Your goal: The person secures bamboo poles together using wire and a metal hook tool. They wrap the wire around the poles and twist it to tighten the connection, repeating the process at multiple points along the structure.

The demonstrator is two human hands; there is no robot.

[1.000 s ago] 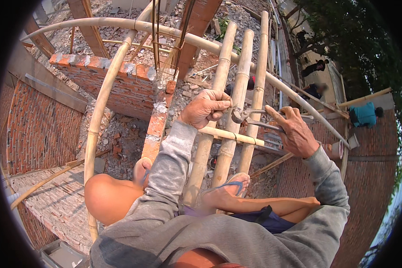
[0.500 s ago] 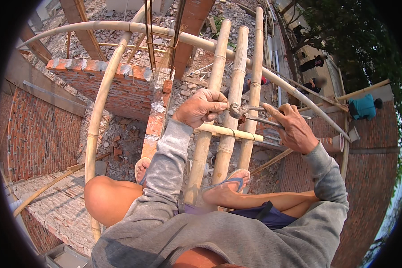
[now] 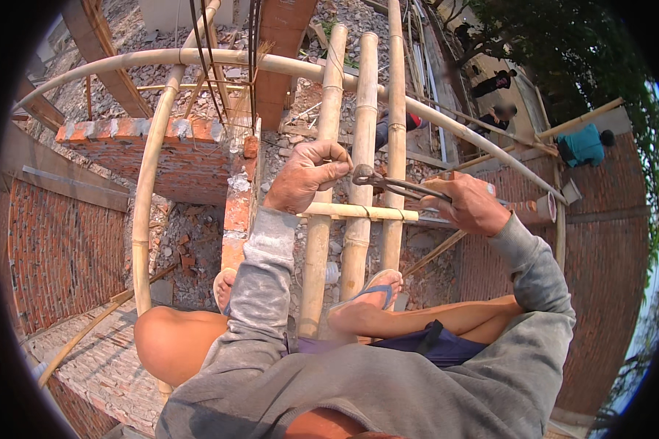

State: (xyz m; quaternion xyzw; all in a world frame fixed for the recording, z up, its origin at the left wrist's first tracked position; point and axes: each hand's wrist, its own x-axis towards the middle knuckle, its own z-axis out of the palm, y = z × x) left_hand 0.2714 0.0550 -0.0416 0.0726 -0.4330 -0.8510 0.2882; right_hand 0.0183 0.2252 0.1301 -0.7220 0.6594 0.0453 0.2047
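Note:
A pair of pincers point(image 3: 406, 187) is gripped by its handles in my right hand point(image 3: 472, 205). The handles now lie close together, and the rounded jaws point left toward my other hand. My left hand point(image 3: 306, 175) is closed, thumb and forefinger pinched right beside those jaws. Whatever thin thing it may hold is too small to make out. Below both hands, three upright-running bamboo poles point(image 3: 360, 241) lie side by side. A short bamboo crosspiece point(image 3: 377, 213) runs across them, with dark ties where it meets the poles.
My sandalled foot point(image 3: 370, 304) rests on the poles. A long curved bamboo pole point(image 3: 285, 66) crosses ahead. Brick walls point(image 3: 161, 157) and rubble point(image 3: 187, 241) lie below to the left. Vertical rebar rods point(image 3: 252, 66) rise ahead. Several people, one in a teal shirt point(image 3: 582, 148), are farther right.
The pincers' handles have come from spread apart to nearly together, and my right fingers have curled around them. The view has shifted, so the poles appear farther left.

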